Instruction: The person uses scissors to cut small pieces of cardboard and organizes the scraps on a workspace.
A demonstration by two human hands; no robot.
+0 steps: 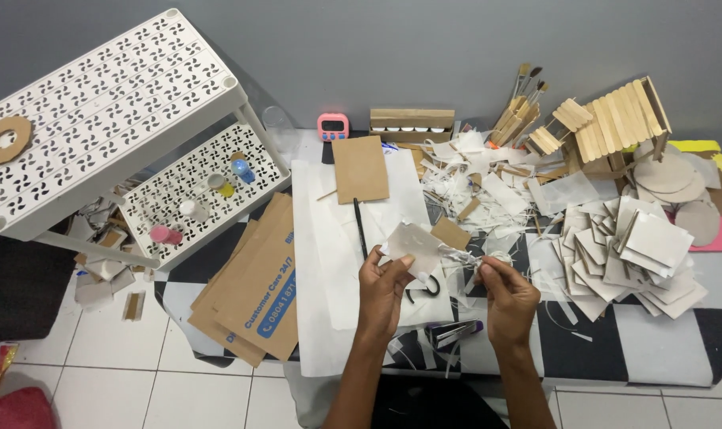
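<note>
at frame centre, left hand [382, 287] has a narrow grip on a white card [412, 245]; right hand [508, 295] pinches a paper strip [461, 257] beside it, above the counter [647, 349].

scissors [429, 287]: mostly behind left hand [383, 287] | red bag [15, 407]: cut by edge

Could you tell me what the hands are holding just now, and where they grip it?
Left hand pinches a white paper piece by its lower edge; right hand pinches thin white strips at their end.
</note>
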